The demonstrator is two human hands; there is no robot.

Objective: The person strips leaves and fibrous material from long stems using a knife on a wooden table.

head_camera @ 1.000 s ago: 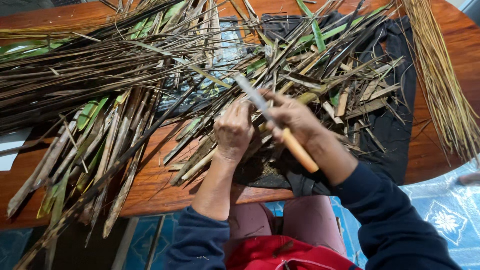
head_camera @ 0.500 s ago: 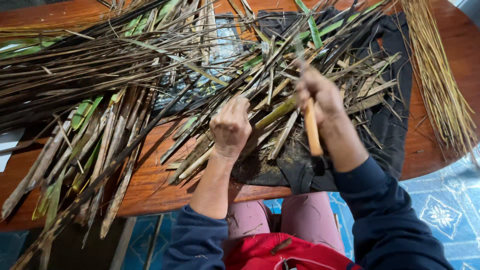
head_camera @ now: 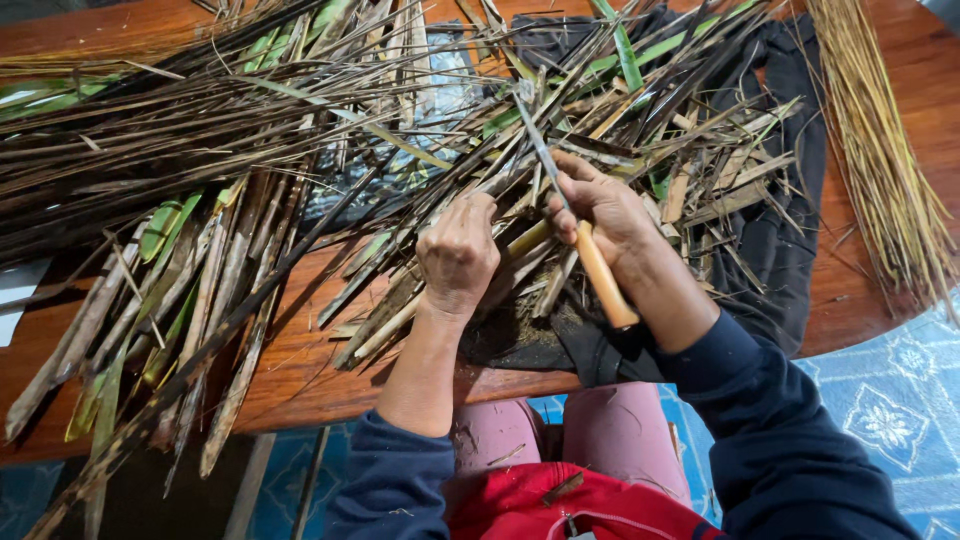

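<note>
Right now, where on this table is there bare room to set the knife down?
Bare reddish wooden table shows along the near edge, between the fanned brown and green stalk strips and the black cloth. A smaller patch lies at the right edge, between the cloth and the yellow reed bundle. Around the left hand and right hand, strips crowd everything.

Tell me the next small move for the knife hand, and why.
Probably draw the knife along the pale strip away from the body. The right hand grips its wooden handle with the blade angled up over the strip, and the left hand pins that strip on the pile.
</note>
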